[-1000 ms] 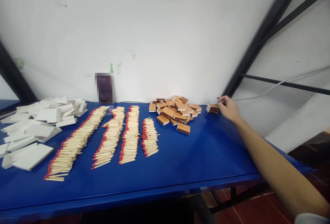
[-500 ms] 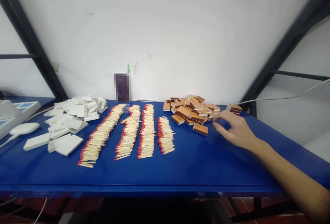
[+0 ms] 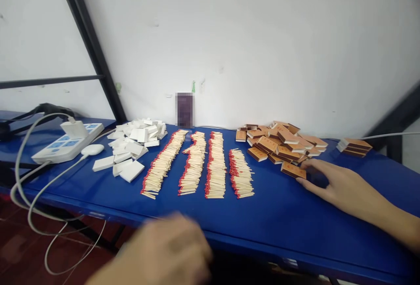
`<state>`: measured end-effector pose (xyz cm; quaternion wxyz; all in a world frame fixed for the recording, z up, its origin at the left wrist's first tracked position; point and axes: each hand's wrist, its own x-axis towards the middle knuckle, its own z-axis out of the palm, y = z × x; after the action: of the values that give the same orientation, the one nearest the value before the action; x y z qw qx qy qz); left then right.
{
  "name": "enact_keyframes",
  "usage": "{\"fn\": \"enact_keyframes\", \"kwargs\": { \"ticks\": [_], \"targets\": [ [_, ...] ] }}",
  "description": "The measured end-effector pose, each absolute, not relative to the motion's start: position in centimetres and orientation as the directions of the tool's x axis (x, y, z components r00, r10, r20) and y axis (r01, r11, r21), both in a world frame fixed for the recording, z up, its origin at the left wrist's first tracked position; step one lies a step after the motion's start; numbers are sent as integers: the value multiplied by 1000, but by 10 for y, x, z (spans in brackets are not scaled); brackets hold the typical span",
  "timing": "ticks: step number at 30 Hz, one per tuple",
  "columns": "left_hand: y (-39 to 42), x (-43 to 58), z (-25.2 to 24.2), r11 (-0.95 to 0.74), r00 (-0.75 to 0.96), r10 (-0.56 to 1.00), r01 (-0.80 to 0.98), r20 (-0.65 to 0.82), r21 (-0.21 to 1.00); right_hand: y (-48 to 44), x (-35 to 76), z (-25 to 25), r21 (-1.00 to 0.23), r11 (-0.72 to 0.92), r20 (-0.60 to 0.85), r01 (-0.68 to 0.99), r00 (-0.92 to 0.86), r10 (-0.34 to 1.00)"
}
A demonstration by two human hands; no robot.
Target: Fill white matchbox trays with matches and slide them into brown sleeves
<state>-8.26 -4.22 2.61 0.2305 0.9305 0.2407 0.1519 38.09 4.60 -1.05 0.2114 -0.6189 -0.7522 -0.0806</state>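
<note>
My right hand (image 3: 331,180) is at the right, thumb and fingers spread around the right end of an orange matchbox (image 3: 293,170) at the front of a matchbox pile (image 3: 267,144). Whether it grips the box is hard to tell. My left hand (image 3: 170,250), blurred by motion, hangs low at the table's front edge; its fingers are smeared. Several rows of red-tipped matches (image 3: 215,167) lie on the blue table (image 3: 262,219). White box trays (image 3: 131,169) are heaped to their left.
A small stack of matchboxes (image 3: 354,147) stands at the far right. At the left lie a white power strip (image 3: 68,143), a plug and looping cables (image 3: 52,189). A pixelated dark rectangle (image 3: 185,110) is against the wall, between black metal posts (image 3: 90,44).
The view has turned left, so things appear further right. My left hand has come into view at the bottom. My right hand has moved onto the front matchbox.
</note>
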Motion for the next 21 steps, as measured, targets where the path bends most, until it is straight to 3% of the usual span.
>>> {"fn": "enact_keyframes", "kwargs": {
  "ticks": [1, 3, 4, 6, 12, 21],
  "targets": [
    [-24, -105, 30, -749, 742, 625, 482, 242, 456, 45, 381, -11, -141, 247, 417, 959, -169, 893],
    [6, -152, 32, -550, 372, 747, 811, 551, 199, 41, 377, -8, -148, 332, 397, 932, -251, 883],
    [16, -172, 31, -414, 271, 755, 903, 598, 114, 39, 375, -7, -152, 381, 379, 912, -302, 875],
    [27, -199, 23, -261, 180, 794, 964, 580, 59, 34, 368, -2, -158, 460, 340, 874, -389, 856],
    [27, -195, 7, -31, -42, 845, 991, 533, 127, 31, 351, 3, -149, 539, 269, 829, -490, 829],
    [28, -186, 14, -35, -72, 888, 974, 455, 223, 34, 348, 6, -169, 553, 302, 816, -491, 817]
  ]
}}
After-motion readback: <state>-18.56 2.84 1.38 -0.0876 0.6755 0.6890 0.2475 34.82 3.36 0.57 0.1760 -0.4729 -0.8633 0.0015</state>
